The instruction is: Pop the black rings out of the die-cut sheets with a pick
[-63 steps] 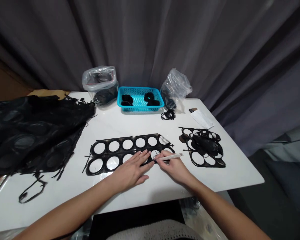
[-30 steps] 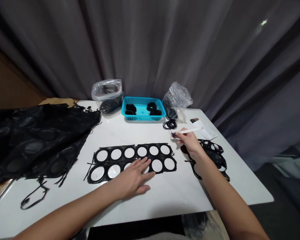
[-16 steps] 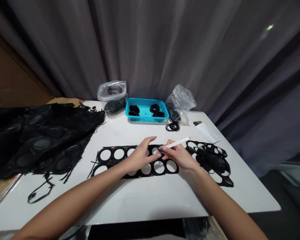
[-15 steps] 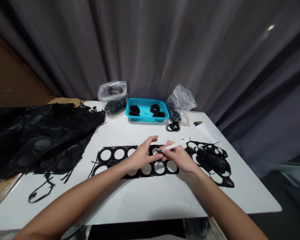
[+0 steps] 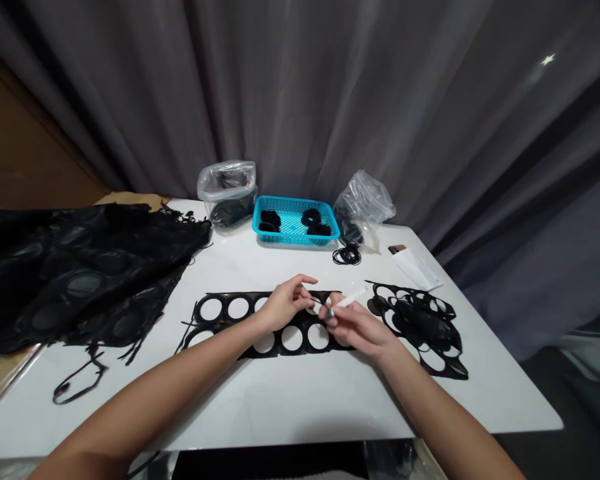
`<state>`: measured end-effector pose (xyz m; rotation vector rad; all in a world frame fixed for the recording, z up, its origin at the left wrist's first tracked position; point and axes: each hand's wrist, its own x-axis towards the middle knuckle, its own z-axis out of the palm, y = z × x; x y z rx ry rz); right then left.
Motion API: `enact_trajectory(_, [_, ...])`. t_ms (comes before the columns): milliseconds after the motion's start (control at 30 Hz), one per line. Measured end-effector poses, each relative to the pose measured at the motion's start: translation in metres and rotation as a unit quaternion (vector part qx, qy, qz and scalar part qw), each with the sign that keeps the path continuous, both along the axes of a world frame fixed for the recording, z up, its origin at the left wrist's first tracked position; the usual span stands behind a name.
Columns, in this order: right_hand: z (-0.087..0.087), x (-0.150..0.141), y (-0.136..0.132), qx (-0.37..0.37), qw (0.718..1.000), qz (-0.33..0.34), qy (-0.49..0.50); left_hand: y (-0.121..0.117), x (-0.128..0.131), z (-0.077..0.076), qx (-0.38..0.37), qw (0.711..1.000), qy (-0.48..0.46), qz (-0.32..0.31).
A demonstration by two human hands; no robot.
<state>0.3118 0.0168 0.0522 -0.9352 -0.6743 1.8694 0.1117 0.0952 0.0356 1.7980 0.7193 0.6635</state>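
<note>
Head view: pen over black sheet
I've got right hand gripping it, can't tell with left hand

Glossy white worktop, well loaded at back and sides.
Front middle: two-row holed sheet, black, lying flat. Right of it, apart: second holed sheet, black, tangled. Left end: big dark heap, runs out of view; loose black strip near its front edge. Back edge, left to right: open-mouthed clear bag, blue basket, crumple-topped clear bag. Thin black rings bunched before that last bag. Right rear: white paper overlapping a small dark object.
</note>
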Motion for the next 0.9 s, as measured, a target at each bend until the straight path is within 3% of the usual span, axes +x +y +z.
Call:
enact_trajectory(100, [-0.011, 0.003, 0.017, 0.040, 0.988, -0.128, -0.078, -0.019, -0.009, -0.005, 0.058, 0.996, 0.050, 0.035])
enact_trajectory(167, [-0.017, 0.004, 0.023, 0.079, 0.968, -0.151, -0.182, -0.036, -0.018, -0.012, 0.100, 0.991, 0.083, 0.026])
enact_trajectory(200, [-0.020, 0.003, 0.023, 0.105, 0.956, -0.134, -0.240, -0.044, -0.023, -0.016, 0.130, 0.986, 0.105, 0.016])
enact_trajectory(300, [-0.027, -0.004, 0.016, 0.191, 0.903, -0.038, -0.384, -0.062, -0.031, -0.030, 0.306, 0.925, 0.226, -0.002])
enact_trajectory(367, [-0.029, -0.008, 0.011, 0.230, 0.867, -0.006, -0.442, -0.066, -0.033, -0.037, 0.370, 0.889, 0.270, 0.004])
enact_trajectory(433, [-0.030, -0.011, 0.008, 0.245, 0.845, 0.002, -0.475, -0.067, -0.032, -0.041, 0.391, 0.874, 0.287, 0.010])
enact_trajectory(567, [-0.030, -0.011, 0.007, 0.254, 0.827, 0.008, -0.502, -0.064, -0.031, -0.043, 0.397, 0.872, 0.287, 0.013])
enact_trajectory(900, [-0.034, -0.008, 0.006, 0.265, 0.822, 0.016, -0.504, -0.065, -0.032, -0.041, 0.391, 0.874, 0.288, 0.012])
